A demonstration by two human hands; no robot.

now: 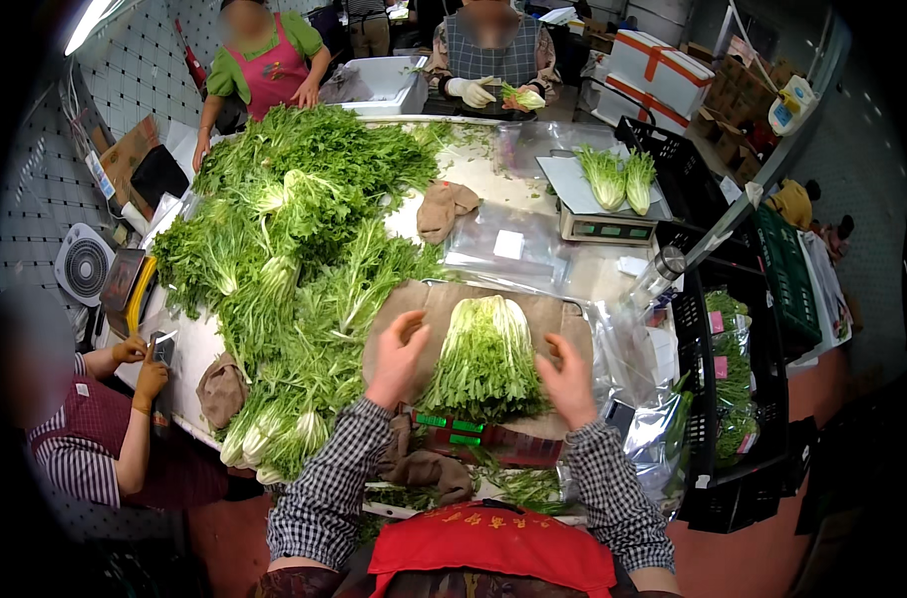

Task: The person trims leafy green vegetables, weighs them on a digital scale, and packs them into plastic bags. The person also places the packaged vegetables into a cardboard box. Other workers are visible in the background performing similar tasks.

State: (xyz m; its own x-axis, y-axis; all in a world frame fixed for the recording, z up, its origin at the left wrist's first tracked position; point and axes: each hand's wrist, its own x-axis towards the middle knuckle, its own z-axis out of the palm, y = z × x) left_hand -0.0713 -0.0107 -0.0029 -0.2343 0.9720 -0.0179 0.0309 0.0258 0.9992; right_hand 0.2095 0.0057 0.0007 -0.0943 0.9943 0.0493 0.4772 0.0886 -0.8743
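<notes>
green bunch (488, 364) sits between my left hand (398, 361) and right hand (567, 380), on brown cloth (439, 301) | both curled wide, gripping nothing | lopsided squeeze might splay or shed leaves tbh | greens pile (299, 254) past my left could snag my sleeve (319, 483)

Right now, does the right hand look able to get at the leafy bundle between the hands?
Probably yes: the right hand is close beside the leafy bundle, loosely open, with nothing visible in between.
</notes>
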